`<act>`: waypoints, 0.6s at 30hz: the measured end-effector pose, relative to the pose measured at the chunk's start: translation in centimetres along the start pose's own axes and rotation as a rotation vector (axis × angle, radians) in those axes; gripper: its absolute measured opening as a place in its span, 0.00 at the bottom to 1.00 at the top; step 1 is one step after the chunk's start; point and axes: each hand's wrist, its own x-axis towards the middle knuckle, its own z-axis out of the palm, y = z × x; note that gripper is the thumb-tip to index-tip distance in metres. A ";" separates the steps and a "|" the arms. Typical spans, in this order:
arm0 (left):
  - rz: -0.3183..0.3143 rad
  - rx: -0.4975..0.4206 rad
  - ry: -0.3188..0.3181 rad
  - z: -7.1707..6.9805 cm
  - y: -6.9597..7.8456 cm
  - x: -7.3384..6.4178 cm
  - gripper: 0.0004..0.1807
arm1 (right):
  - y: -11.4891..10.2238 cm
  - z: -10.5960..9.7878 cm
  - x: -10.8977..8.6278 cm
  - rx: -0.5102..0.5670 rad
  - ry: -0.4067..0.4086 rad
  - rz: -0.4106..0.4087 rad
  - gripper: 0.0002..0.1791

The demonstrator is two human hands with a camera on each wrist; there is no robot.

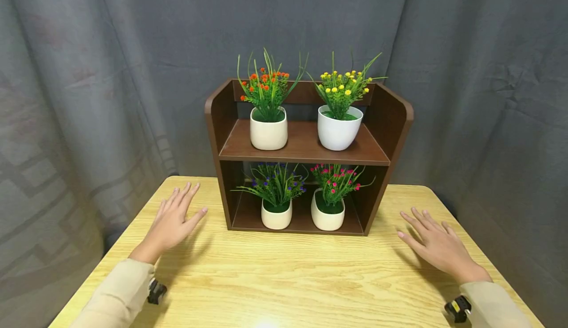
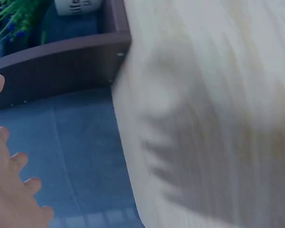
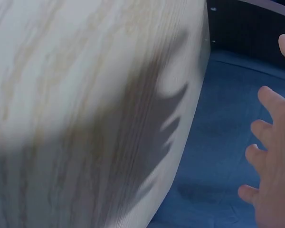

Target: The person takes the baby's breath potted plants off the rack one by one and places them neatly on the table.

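Note:
My left hand [image 1: 173,222], fingers spread, is over the table left of a brown two-tier shelf [image 1: 306,160]. On the other side my right hand [image 1: 439,244] spreads its fingers too, holding nothing. Both hands cast shadows on the wood. On the upper tier stand a cream pot with orange flowers [image 1: 268,134] and a white pot with yellow flowers [image 1: 339,133]. Below them, a cream pot with purple-blue flowers [image 1: 276,218] sits left of a cream pot with pink-red flowers [image 1: 327,218]. The left wrist view catches lettering on a white pot [image 2: 78,5].
The shelf stands at the back of a light wooden table [image 1: 284,273]. Grey curtains [image 1: 310,12] hang behind and at both sides. Long grass blades from the plants reach past the pot rims. Each sleeved wrist carries a small black camera [image 1: 157,291].

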 end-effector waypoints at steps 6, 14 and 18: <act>0.009 -0.130 0.031 -0.3 1.1 1.5 0.36 | 0.0 -0.2 -0.2 0.030 -0.014 0.000 0.33; -0.006 -0.368 0.067 -1.0 2.5 2.9 0.33 | -0.1 -0.4 -0.3 0.073 -0.023 -0.009 0.32; -0.034 -0.426 0.085 -1.4 3.3 3.6 0.31 | -0.4 -0.5 -0.3 0.080 -0.031 -0.019 0.32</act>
